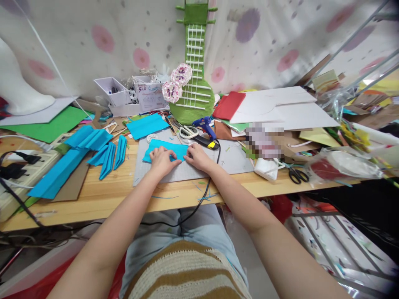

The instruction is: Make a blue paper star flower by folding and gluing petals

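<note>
blue paper (175, 147) under left hand (162, 161) and right hand (198, 158), both curled at its near edge, pinch or press unclear

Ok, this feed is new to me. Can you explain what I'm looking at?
There is no machine here: you see a person's bare left hand and right hand. The only picture comes from a camera worn on the head, looking forward and down. Both hands have their fingers on a blue sheet; how firmly is hard to tell. It lies on a grey board on a wooden table. Folded blue pieces lie to the left, a glue gun beyond, black-handled scissors to the right.
</note>
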A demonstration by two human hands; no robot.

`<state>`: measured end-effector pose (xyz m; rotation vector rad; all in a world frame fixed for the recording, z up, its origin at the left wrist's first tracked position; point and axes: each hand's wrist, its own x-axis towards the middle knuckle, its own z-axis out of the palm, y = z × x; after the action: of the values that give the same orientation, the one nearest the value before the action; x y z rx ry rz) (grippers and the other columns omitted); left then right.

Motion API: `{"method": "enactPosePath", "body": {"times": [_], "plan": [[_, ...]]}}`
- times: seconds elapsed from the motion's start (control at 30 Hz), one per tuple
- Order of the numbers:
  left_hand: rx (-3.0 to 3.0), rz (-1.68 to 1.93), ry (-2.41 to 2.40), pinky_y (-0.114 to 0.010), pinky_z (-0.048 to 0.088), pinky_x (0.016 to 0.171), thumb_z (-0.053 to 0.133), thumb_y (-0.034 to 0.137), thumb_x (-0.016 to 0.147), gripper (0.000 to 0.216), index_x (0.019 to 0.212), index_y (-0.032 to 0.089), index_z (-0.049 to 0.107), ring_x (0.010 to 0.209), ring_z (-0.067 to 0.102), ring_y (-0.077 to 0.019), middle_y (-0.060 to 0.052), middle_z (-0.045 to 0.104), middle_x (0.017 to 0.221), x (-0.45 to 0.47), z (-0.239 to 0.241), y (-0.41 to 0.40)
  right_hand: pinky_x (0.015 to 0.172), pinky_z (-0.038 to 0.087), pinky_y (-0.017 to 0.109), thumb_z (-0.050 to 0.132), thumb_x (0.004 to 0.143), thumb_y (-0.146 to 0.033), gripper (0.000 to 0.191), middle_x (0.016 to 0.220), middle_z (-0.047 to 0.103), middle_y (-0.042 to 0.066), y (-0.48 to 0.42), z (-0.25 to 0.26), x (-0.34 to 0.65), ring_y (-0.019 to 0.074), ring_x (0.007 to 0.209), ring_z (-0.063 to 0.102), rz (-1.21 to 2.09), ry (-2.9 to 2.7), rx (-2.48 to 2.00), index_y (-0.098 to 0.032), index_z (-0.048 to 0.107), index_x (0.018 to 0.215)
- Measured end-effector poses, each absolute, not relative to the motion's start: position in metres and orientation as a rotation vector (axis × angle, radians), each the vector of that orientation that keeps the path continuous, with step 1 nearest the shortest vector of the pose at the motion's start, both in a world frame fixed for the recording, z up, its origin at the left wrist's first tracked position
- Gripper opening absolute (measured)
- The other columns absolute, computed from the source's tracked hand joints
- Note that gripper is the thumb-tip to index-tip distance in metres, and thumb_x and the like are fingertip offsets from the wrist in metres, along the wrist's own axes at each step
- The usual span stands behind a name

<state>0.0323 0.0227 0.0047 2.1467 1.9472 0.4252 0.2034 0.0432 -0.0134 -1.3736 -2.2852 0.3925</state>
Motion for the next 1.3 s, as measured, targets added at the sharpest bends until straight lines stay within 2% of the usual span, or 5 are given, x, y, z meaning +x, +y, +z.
{"method": "enactPosePath", "body": {"times": [0.47,0.73,1.03,1.2,1.3], "plan": [[2.281,0.016,1.57,-0.047,0.031,0.092,0.064,0.043,0.069,0.039,0.108,0.039,0.062,0.106,0.045,-0.0307,-0.005,0.052,0.101,-0.002,0.025,0.037,0.085,0.038,0.033,0.057,0.08,-0.026,0.01,0.091,0.049,0.008,0.043,-0.016,0.205,0.0198,0.089,0.043,0.385,-2.289,-1.357,-0.016,0.053,0.079],[2.288,-0.079,1.588,-0.046,0.03,0.095,0.061,0.046,0.071,0.042,0.112,0.038,0.059,0.11,0.043,-0.0298,-0.005,0.051,0.107,0.001,0.029,0.035,0.089,0.038,0.04,0.064,0.073,-0.04,0.039,0.103,0.05,0.013,0.037,-0.024,0.19,0.026,0.101,0.042,0.156,-2.203,-1.289,-0.015,0.051,0.099],[2.283,-0.086,1.565,-0.046,0.03,0.094,0.061,0.047,0.072,0.042,0.113,0.038,0.058,0.111,0.042,-0.0304,-0.005,0.05,0.107,-0.002,0.029,0.038,0.093,0.037,0.042,0.06,0.076,-0.026,0.036,0.117,0.051,0.014,0.045,-0.022,0.21,0.0274,0.111,0.042,0.243,-2.177,-1.414,-0.015,0.05,0.109],[2.278,0.007,1.573,-0.046,0.03,0.094,0.066,0.046,0.066,0.043,0.107,0.036,0.061,0.11,0.043,-0.0303,-0.005,0.05,0.106,0.002,0.026,0.031,0.091,0.039,0.038,0.053,0.081,-0.022,0.034,0.112,0.058,0.015,0.053,-0.01,0.198,0.0226,0.102,0.051,0.393,-2.102,-1.452,-0.012,0.049,0.114],[2.329,0.209,1.612,-0.047,0.026,0.097,0.067,0.046,0.063,0.037,0.097,0.032,0.064,0.111,0.042,-0.03,-0.004,0.05,0.108,0.008,0.02,0.026,0.087,0.041,0.035,0.056,0.079,-0.022,0.034,0.105,0.061,0.013,0.063,0.003,0.189,0.022,0.099,0.053,0.435,-2.182,-1.487,-0.012,0.051,0.112]]}}
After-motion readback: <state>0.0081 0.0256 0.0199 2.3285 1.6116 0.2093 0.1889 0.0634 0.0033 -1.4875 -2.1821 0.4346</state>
